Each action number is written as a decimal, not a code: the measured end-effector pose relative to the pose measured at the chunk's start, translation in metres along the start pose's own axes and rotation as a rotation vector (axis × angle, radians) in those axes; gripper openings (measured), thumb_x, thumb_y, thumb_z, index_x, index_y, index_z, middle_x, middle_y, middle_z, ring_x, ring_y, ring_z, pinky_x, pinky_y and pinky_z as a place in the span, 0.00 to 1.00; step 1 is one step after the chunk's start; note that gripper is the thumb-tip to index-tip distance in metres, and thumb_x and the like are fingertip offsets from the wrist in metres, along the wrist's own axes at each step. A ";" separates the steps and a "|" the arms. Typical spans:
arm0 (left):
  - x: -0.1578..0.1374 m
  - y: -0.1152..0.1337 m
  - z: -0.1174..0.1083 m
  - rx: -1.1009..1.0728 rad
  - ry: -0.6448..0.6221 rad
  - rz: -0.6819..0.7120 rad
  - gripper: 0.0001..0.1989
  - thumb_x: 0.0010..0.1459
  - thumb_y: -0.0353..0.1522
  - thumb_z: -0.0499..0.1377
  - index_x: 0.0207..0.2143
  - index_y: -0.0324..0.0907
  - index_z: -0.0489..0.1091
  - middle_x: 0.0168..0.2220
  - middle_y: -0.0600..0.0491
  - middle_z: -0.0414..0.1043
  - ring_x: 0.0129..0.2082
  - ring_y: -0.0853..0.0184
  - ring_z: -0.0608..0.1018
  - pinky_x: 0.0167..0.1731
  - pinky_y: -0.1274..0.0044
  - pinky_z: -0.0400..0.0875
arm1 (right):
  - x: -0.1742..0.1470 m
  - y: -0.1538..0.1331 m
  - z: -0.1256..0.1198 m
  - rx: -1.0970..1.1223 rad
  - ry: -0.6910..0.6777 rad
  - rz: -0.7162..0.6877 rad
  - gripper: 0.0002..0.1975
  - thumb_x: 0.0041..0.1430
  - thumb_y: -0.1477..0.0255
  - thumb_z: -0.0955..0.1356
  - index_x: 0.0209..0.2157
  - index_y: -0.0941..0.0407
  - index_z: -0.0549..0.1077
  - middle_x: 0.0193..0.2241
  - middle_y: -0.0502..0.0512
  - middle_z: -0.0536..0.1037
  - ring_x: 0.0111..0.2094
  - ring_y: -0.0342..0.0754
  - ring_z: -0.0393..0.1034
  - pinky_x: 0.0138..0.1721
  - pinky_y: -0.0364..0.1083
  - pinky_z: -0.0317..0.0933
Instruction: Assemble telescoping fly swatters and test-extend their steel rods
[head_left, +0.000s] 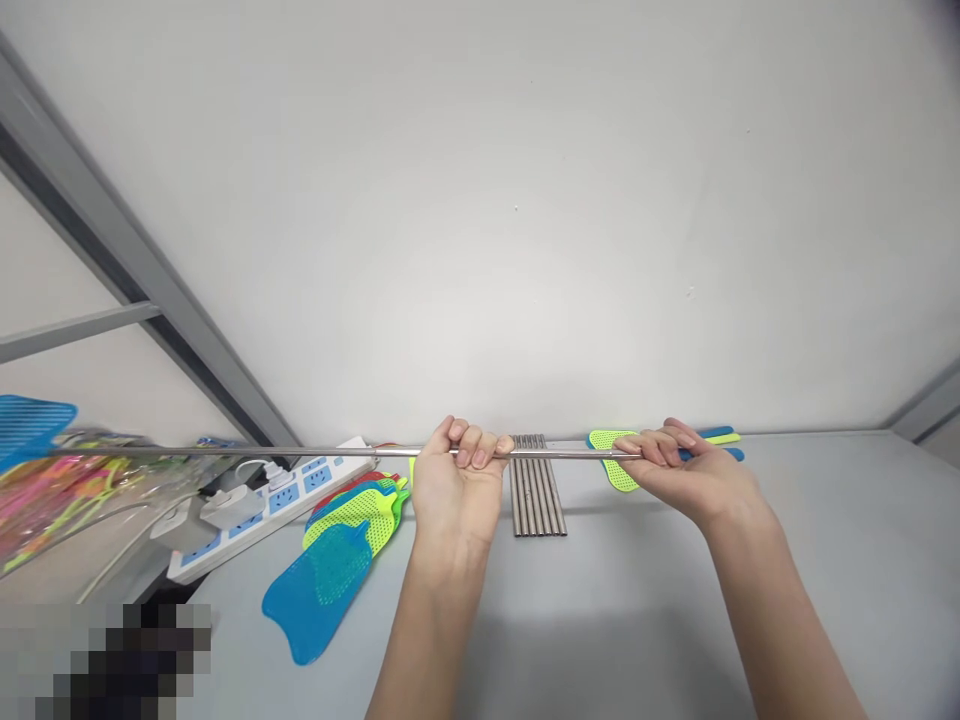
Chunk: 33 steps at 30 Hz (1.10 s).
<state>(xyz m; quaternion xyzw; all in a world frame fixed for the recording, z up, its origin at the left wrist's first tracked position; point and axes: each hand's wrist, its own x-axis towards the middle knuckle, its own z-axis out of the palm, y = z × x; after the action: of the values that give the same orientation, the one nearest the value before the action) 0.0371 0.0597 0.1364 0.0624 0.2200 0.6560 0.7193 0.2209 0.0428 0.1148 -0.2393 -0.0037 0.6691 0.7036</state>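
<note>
A long thin metal rod point(559, 455) runs level across the view, with a blue fly swatter head point(30, 425) at its far left end. My left hand point(459, 480) wraps its fingers round the middle of this fly swatter's rod, palm up. Farther right, my right hand point(686, 475) is closed round the same fly swatter near its right end, partly hiding it. Several short metal tubes point(536, 500) lie side by side on the table between my hands. Behind my right hand lies a yellow-green swatter head point(615, 460).
Left of my left hand, blue, yellow-green and red swatter heads point(319, 590) lie overlapping on the grey table point(615, 600). A white power strip point(289, 510) with plugged-in adapters and colourful plastic-wrapped items point(97, 480) are farther left. Blue and yellow handle ends point(720, 436) sit by the wall.
</note>
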 end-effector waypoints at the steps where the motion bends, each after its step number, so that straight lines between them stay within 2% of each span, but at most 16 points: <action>1: 0.000 0.001 0.000 0.001 0.004 -0.001 0.15 0.55 0.25 0.43 0.16 0.40 0.50 0.12 0.61 0.40 0.12 0.76 0.49 0.18 0.80 0.53 | 0.000 0.000 0.001 0.020 0.012 0.004 0.14 0.54 0.80 0.46 0.17 0.58 0.36 0.15 0.43 0.35 0.14 0.41 0.35 0.17 0.43 0.44; 5: 0.000 0.004 0.000 0.007 0.014 0.004 0.15 0.55 0.25 0.43 0.16 0.39 0.50 0.12 0.61 0.40 0.12 0.76 0.49 0.18 0.80 0.53 | 0.000 0.001 0.004 0.096 0.058 0.033 0.14 0.53 0.80 0.46 0.16 0.58 0.37 0.15 0.44 0.35 0.15 0.42 0.33 0.16 0.42 0.44; 18: 0.000 0.008 -0.001 0.016 0.005 -0.019 0.15 0.54 0.25 0.42 0.16 0.40 0.49 0.13 0.61 0.39 0.13 0.76 0.49 0.18 0.80 0.54 | 0.000 -0.001 0.003 0.000 -0.012 -0.012 0.15 0.55 0.80 0.45 0.16 0.58 0.36 0.15 0.44 0.36 0.14 0.41 0.35 0.16 0.42 0.44; 25: 0.001 0.010 -0.003 0.005 -0.010 -0.035 0.14 0.54 0.25 0.42 0.16 0.40 0.49 0.13 0.61 0.39 0.13 0.76 0.49 0.18 0.80 0.54 | -0.002 -0.005 0.005 0.084 0.074 0.011 0.14 0.51 0.82 0.48 0.16 0.58 0.37 0.15 0.44 0.35 0.15 0.42 0.34 0.17 0.42 0.43; 30: 0.000 0.010 -0.003 0.014 -0.030 -0.020 0.15 0.55 0.25 0.42 0.16 0.40 0.49 0.13 0.61 0.38 0.12 0.76 0.50 0.18 0.80 0.54 | -0.002 -0.008 0.002 0.027 0.037 -0.006 0.14 0.49 0.84 0.50 0.16 0.57 0.37 0.15 0.43 0.35 0.15 0.41 0.34 0.18 0.43 0.43; 33: 0.000 0.010 -0.003 0.017 -0.020 -0.022 0.15 0.55 0.26 0.42 0.16 0.40 0.49 0.13 0.61 0.39 0.12 0.76 0.50 0.18 0.79 0.54 | -0.001 -0.010 0.000 0.077 0.059 0.003 0.13 0.48 0.84 0.50 0.16 0.57 0.39 0.15 0.43 0.36 0.16 0.42 0.34 0.18 0.43 0.43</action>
<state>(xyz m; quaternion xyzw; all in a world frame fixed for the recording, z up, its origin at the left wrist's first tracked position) 0.0267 0.0602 0.1380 0.0728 0.2192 0.6456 0.7279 0.2305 0.0421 0.1190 -0.2317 0.0433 0.6623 0.7112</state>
